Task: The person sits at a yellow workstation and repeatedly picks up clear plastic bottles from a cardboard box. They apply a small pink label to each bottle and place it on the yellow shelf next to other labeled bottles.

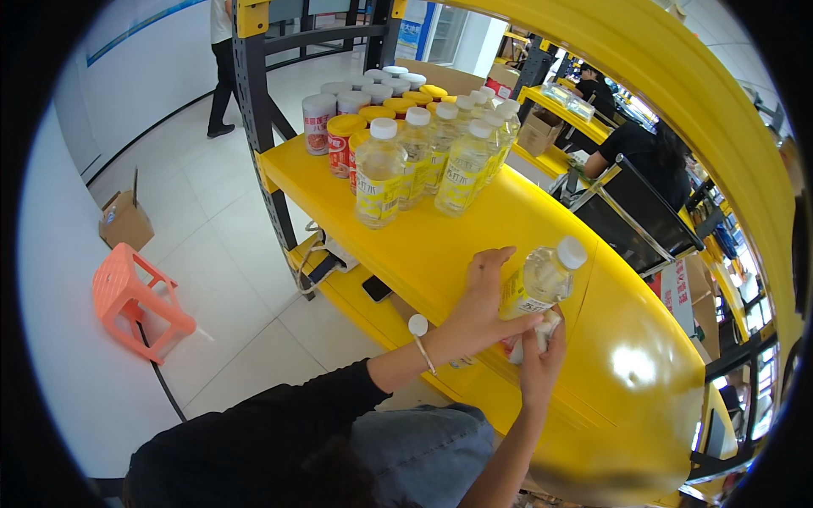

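A clear plastic bottle (549, 275) with a white cap and a yellow label leans slightly to the right above the yellow shelf (474, 245). Its left side rests in my left hand (481, 306), the thumb across the lower front and the fingers curved behind. Close under the bottle, my right hand (542, 360) pinches a crumpled white cloth or tissue (549, 325) against its lower part. Something red and white shows partly between the hands, too hidden to name. Farther back stand several matching bottles (381, 182) in rows, upright.
Red cans with yellow lids (345, 140) and cans with white lids (318, 118) stand behind the bottles at the left. A phone (377, 289) lies on the lower shelf. An orange stool (135, 296) and a cardboard box (127, 220) are on the floor. Another person sits in a chair (635, 216) at right.
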Demonstrator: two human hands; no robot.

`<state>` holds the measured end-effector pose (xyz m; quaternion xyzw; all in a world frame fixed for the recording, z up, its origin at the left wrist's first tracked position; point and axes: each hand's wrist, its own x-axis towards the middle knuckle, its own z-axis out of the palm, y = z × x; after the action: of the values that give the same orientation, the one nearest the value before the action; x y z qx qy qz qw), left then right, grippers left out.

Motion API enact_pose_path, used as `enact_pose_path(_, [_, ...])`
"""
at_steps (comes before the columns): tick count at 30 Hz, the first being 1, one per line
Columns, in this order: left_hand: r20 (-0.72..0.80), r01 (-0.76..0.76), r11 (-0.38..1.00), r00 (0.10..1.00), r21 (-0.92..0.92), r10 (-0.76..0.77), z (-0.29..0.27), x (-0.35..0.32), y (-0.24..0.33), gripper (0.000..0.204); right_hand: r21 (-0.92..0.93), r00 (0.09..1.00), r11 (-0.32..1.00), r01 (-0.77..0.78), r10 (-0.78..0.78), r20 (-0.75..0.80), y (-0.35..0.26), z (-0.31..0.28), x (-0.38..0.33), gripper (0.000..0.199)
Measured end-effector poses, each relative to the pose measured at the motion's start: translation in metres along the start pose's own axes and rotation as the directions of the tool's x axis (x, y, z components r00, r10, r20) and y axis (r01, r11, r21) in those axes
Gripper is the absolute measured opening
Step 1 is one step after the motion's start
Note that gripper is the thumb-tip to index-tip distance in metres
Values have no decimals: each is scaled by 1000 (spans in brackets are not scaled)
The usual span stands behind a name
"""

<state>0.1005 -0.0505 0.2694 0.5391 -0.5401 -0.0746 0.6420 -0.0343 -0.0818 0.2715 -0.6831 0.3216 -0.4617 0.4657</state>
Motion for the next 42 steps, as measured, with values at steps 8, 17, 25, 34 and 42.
enact_pose_path(8, [68,-63,997,995,-46,67,-42,-21,6,45,-355,988,926,127,-150,-37,-3,17,8,49])
enact_pose_path(17, [-69,1,1000,998,18,0,-76,-11,-13,47,-486,992,868,101,-124,-16,-26,85,32,53])
enact_pose_path(25, [-114,61,989,992,134,-45,-109,10,-41,58,-514,984,841,171,-175,41,-14,153,65,49])
enact_pose_path(34, [-49,107,991,993,79,-103,-105,18,-37,70,-554,971,805,211,-237,26,-8,165,75,48])
enact_pose_path(42, [-22,95,984,995,154,-93,-104,19,-40,72,-569,963,790,226,-271,6,-5,165,78,45])
